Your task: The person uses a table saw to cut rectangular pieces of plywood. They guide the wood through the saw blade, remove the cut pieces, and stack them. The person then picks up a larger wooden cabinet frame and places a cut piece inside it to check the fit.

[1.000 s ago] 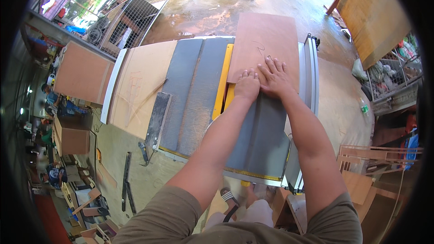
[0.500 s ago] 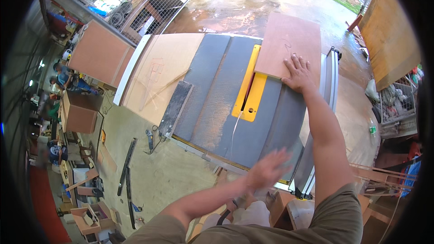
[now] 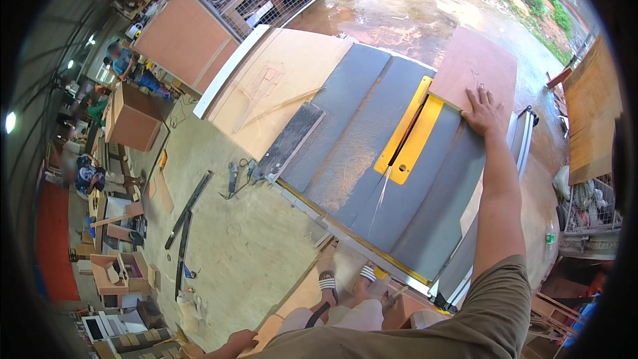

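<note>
My right hand lies flat with fingers spread on the near end of a reddish-brown plywood board. The board rests on the grey table saw top, to the right of the far part of the yellow throat plate. A pencil mark shows on the board. From the slot's near end, a thin pale wood sliver reaches toward me. My left hand is low at the bottom edge, beside a tan board; its fingers are partly hidden, and I cannot tell whether it holds anything.
Sawdust streaks the saw top. A dark flat bar and a pale plywood sheet lie on its left side. On the floor are a grinder and long black strips. People are at the far left.
My left hand has dropped from over the saw's near edge to the lower left. The view has shifted, so the saw appears farther right. My right hand stays on the board.
</note>
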Demonstrator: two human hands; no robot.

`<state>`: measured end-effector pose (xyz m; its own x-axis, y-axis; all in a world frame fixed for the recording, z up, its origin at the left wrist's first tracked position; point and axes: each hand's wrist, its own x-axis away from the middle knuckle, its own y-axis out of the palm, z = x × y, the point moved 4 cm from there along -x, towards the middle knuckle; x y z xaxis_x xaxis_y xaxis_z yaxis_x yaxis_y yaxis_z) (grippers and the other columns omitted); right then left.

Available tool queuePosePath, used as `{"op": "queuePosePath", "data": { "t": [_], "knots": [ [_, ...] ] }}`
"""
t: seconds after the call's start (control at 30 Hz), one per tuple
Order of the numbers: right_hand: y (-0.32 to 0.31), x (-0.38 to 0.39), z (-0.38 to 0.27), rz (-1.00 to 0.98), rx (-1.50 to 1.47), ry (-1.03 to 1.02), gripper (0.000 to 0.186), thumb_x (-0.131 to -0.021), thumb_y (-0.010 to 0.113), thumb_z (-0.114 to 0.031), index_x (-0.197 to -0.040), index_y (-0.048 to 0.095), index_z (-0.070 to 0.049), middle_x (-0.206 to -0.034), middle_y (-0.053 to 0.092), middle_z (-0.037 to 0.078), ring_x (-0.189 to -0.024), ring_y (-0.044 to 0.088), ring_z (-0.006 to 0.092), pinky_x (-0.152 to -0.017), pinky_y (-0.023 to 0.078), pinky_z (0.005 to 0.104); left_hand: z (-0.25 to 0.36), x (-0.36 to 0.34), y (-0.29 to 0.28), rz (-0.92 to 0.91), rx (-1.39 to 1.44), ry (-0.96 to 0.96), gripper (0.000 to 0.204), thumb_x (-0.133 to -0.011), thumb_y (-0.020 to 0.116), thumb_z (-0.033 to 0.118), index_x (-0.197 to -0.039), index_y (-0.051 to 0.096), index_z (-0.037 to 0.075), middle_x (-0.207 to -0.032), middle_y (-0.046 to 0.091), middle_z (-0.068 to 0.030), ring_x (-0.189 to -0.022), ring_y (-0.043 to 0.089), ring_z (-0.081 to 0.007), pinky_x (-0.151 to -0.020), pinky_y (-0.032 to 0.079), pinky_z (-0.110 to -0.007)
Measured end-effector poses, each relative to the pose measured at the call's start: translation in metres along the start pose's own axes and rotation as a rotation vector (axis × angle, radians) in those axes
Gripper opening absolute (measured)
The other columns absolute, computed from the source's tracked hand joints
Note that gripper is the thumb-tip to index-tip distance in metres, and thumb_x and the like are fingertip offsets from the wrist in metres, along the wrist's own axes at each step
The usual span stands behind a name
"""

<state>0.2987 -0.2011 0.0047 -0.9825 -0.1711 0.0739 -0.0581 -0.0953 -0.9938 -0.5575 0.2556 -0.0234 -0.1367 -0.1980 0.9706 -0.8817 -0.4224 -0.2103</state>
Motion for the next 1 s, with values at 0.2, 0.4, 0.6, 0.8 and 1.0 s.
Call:
{"op": "queuePosePath", "data": {
  "t": [0.2, 0.4, 0.6, 0.8, 1.0],
  "knots": [
    [-0.004, 0.0, 0.004, 0.016, -0.015, -0.058, 0.078, -0.083, 0.069, -0.04, -0.15, 0.035, -0.021, -0.159, 0.029, 0.01, -0.144, 0.03, 0.0337, -0.111, 0.032, 0.059, -0.023, 0.015, 0.056, -0.083, 0.319, -0.053, 0.051, -0.096, 0.052, 0.041, -0.136, 0.056, 0.009, -0.134, 0.059, -0.0155, -0.125, 0.055, -0.0311, -0.105, 0.043, -0.042],
    [0.013, -0.036, 0.03, 0.077, -0.102, -0.175, 0.052, -0.087, 0.054, -0.009, -0.138, 0.047, -0.011, -0.14, 0.051, 0.016, -0.127, 0.051, 0.0349, -0.103, 0.044, 0.0437, -0.068, -0.007, 0.139, 0.017, 0.484, -0.058, 0.041, -0.096, 0.052, 0.033, -0.13, 0.061, 0.011, -0.125, 0.064, -0.0154, -0.117, 0.06, -0.0303, -0.1, 0.046, -0.038],
    [0.001, -0.028, 0.022, 0.254, -0.164, -0.133, 0.026, -0.084, 0.049, 0.001, -0.108, 0.057, -0.007, -0.107, 0.067, 0.02, -0.103, 0.064, 0.0389, -0.088, 0.049, 0.0481, -0.042, 0.014, 0.063, 0.291, 0.498, -0.207, 0.032, -0.093, 0.055, 0.029, -0.113, 0.071, 0.01, -0.105, 0.071, -0.016, -0.1, 0.068, -0.03, -0.089, 0.051, -0.038],
    [-0.067, 0.01, 0.012, 0.362, -0.129, -0.205, 0.021, -0.081, 0.052, 0.001, -0.099, 0.058, -0.006, -0.093, 0.068, 0.019, -0.093, 0.066, 0.0377, -0.081, 0.051, 0.0485, 0.046, 0.027, -0.072, 0.987, 0.509, 0.127, 0.021, -0.083, 0.067, 0.025, -0.081, 0.071, 0.005, -0.076, 0.068, -0.0133, -0.071, 0.067, -0.033, -0.067, 0.053, -0.043],
    [-0.167, 0.081, 0.015, 0.372, -0.025, -0.222, 0.019, -0.082, 0.051, 0.0, -0.099, 0.056, -0.007, -0.093, 0.068, 0.018, -0.091, 0.066, 0.0384, -0.079, 0.05, 0.0493, 0.213, 0.056, -0.286, 1.381, 0.609, 0.763, 0.04, -0.075, 0.077, 0.013, -0.11, 0.06, 0.004, -0.069, 0.061, -0.0118, -0.063, 0.062, -0.0285, -0.058, 0.05, -0.038]
  ]
}}
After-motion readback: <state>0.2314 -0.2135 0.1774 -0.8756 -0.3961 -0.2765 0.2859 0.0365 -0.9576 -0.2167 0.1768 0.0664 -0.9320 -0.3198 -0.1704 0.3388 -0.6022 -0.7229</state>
